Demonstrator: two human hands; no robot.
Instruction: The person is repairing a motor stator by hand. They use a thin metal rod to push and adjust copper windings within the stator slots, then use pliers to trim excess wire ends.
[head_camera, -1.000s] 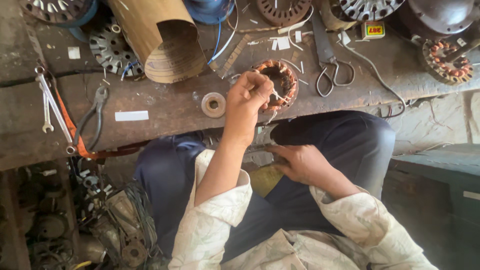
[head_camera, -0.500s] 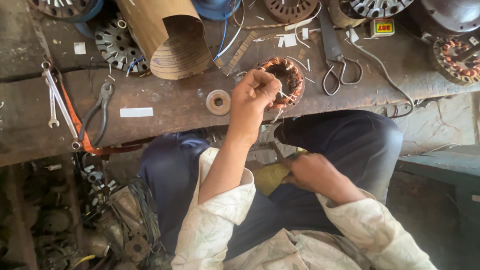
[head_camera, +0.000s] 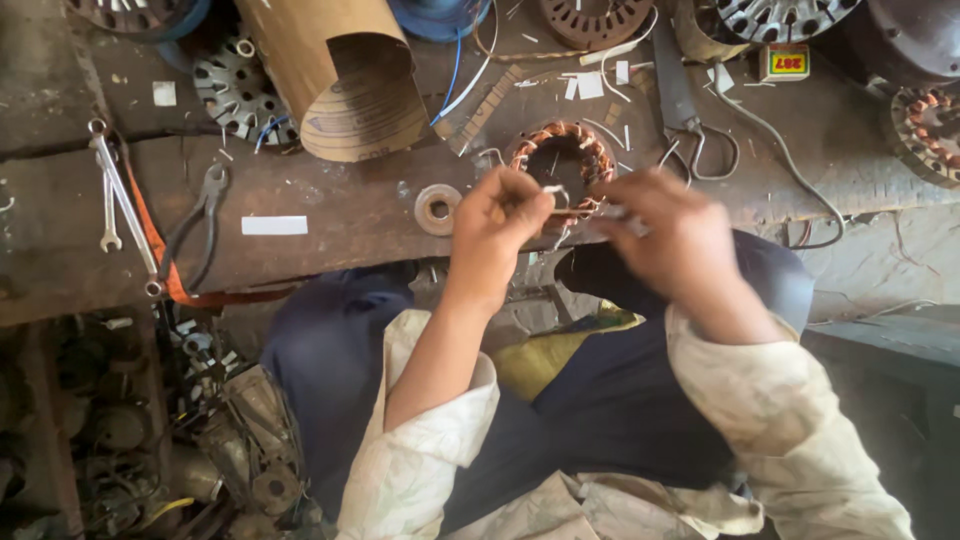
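A small motor stator (head_camera: 560, 150) with copper windings lies on the worn wooden bench (head_camera: 350, 205), near its front edge. My left hand (head_camera: 500, 222) is at the stator's near rim, fingers pinched on a thin pale strip (head_camera: 560, 208). My right hand (head_camera: 672, 238), blurred by motion, is just right of the stator, and its fingertips close on the other end of the same strip. Both hands hover over the bench edge, above my lap in dark trousers.
A roll of brown insulating paper (head_camera: 345, 75), scissors (head_camera: 690, 125), pliers (head_camera: 200, 215), wrenches (head_camera: 112, 195), a tape ring (head_camera: 437, 208) and a white slip (head_camera: 274, 225) lie on the bench. More stators (head_camera: 930, 120) and paper scraps sit at the back. Scrap parts (head_camera: 230, 430) crowd the floor at left.
My right hand has come up from my lap to the stator and joined the left hand. The left hand stayed at the stator's rim.
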